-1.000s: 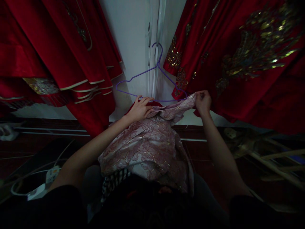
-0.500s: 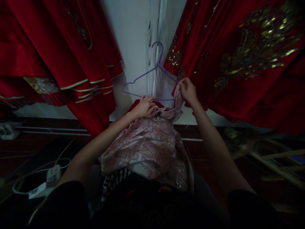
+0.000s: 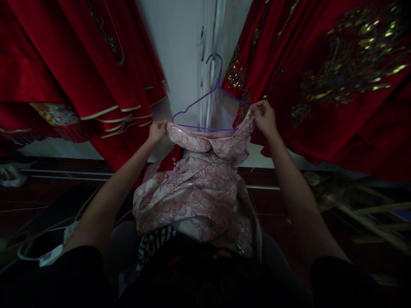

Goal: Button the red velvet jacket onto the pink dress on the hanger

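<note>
- Pink-and-white floral brocade dress (image 3: 199, 188) with glinting gold threads: its skirt lies bunched over the person's lap, its bodice raised to the lower bar of a thin purple clothes hanger (image 3: 218, 81).
- Left hand (image 3: 158, 131): fingertips pinched together on 1 upper corner of the bodice.
- Right hand (image 3: 265, 117): thumb and fingers clamped on the other corner, beside the hanger's sloping arm.
- Step in hand, as I judge it: spreading the top edge between 2 hands, level with the hanger. Any next move would call for even tension and matched corners.
- Hidden: the hanger's right end, behind cloth and fingers; I cannot tell whether its bar passes inside the bodice, or what its hook rests on.
- Partly covered: a bright red cloth (image 3: 170, 161) under the dress.
- Hard to make out: pale wooden bars (image 3: 379, 208) at right, dark and blurred.
</note>
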The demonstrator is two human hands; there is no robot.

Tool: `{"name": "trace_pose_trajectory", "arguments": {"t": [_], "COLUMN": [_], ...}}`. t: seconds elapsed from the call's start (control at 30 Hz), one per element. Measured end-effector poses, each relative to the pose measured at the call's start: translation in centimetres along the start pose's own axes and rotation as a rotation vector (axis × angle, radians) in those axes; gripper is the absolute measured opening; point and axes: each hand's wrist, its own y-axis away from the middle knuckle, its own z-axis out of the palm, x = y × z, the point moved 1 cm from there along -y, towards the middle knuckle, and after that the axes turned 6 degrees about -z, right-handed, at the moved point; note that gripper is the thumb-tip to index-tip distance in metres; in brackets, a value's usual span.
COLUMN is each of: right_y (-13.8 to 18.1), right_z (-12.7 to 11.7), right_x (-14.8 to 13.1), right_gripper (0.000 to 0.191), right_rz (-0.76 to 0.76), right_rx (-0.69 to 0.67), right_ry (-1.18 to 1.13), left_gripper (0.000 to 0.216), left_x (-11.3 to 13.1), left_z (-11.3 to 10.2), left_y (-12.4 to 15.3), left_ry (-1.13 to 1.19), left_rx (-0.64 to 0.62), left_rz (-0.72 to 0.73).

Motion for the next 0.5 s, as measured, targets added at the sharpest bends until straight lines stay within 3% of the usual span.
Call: {"name": "trace_pose_trajectory", "arguments": {"t": [0.1, 0.27, 0.5], "right_y": [0.05, 0.16, 0.31], "right_z": [-0.15, -0.55, -0.37], "right_x": [-0.18, -0.45, -0.36], "right_gripper": [0.039, 0.036, 0.036], "right_rz": [-0.001, -0.004, -0.017], "right_rx": [-0.006, -0.016, -0.01], "right_ry": [0.002, 0.017, 0.031], "left_gripper": [0.039, 0.04, 0.038], "left_x": [-1.4, -0.58, -1.09], "left_z": [0.03, -0.12, -0.47], "left_y": [0.47, 0.6, 0.65], "left_ry": [0.066, 0.123, 0.087], "left_rx": [-0.038, -0.017, -0.013], "left_rz": [-0.11, -0.033, -0.036]}}
